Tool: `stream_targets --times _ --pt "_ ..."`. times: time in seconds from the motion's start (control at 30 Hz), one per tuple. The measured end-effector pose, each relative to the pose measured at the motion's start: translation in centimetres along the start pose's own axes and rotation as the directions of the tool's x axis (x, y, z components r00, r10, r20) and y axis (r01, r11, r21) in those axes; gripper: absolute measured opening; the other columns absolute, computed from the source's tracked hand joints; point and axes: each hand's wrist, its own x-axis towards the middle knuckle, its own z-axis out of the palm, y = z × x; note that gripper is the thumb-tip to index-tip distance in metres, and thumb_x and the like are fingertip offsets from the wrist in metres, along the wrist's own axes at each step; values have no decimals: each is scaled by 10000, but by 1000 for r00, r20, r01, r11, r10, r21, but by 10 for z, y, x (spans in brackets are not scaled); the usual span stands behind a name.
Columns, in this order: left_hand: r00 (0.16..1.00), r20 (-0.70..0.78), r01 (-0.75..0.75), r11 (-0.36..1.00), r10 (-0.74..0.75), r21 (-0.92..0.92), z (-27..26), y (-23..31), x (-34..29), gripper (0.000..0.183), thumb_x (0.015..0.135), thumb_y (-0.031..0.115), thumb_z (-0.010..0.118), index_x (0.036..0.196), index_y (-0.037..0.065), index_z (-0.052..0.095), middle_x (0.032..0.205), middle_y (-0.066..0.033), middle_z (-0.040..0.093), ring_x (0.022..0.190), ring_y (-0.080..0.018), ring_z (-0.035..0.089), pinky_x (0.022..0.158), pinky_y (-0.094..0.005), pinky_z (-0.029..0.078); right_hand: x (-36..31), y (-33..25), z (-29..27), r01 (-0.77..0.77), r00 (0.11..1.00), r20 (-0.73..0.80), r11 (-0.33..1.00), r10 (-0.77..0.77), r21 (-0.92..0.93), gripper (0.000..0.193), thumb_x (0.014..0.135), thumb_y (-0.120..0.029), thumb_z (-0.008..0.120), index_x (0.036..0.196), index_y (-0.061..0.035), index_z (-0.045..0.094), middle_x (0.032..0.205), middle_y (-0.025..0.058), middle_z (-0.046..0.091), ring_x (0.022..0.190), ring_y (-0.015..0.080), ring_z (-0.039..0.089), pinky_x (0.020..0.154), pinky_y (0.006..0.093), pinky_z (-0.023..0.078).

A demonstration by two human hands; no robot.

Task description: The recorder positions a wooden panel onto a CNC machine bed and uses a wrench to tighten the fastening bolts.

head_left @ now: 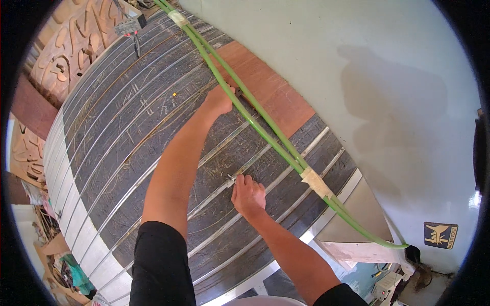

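Note:
A dark, scratched machine bed (122,97) crossed by several slim metal rails (204,204) lies under both arms. My left hand (219,100) reaches across to the far part, closed, beside two green hoses (265,122). A small dark part (239,92) shows by its fingertips; what the fingers hold is hidden. Nearer, my right hand (249,195) is pinched at a small shiny metal piece (230,178) on one rail. A reddish-brown wooden board (273,84) lies beyond the hoses, against the grey machine body.
The grey machine body (408,76) rises on the right. Tan tape (316,182) binds the hoses, which slant across the bed. A grey box with wires (130,24) sits at the far left edge. Wooden panels with cut-out shapes (71,46) stand behind; clutter (69,270) lies lower left.

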Motion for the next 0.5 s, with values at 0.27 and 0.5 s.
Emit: stream_targets --times 0.27,0.5 --pt "682 -645 85 914 -344 -397 19 6 -171 549 832 295 678 1193 -75 495 1122 -263 556 1060 -416 517 918 -466 404 -4 20 8 10 996 -91 1000 -12 -20 176 829 -195 576 943 -87 497 849 101 569 717 298 621 690 437 471" --pt "541 -524 656 720 -657 -226 75 -33 -396 611 911 328 536 1338 -72 360 1401 -256 353 1327 -411 277 1102 -524 178 -2 2 6 33 994 -108 999 -31 11 150 851 -201 561 911 -81 494 825 118 569 718 322 612 685 449 466"
